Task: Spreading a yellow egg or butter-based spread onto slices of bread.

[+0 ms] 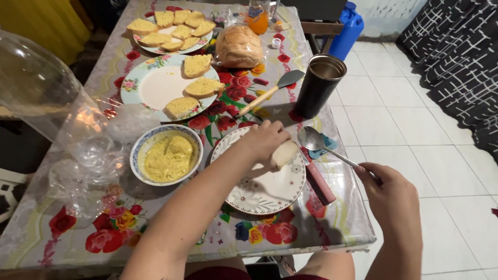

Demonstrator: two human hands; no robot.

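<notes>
right hand grips spoon | left hand grips bread slice | bowl: yellow spread

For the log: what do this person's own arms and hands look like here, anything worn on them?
Both forearms are bare, with no sleeves in view. The left hand and right hand wear no gloves, and no rings, watch or bracelets show. Fingernails are too small to judge. Dark red clothing shows at the lap.
</notes>
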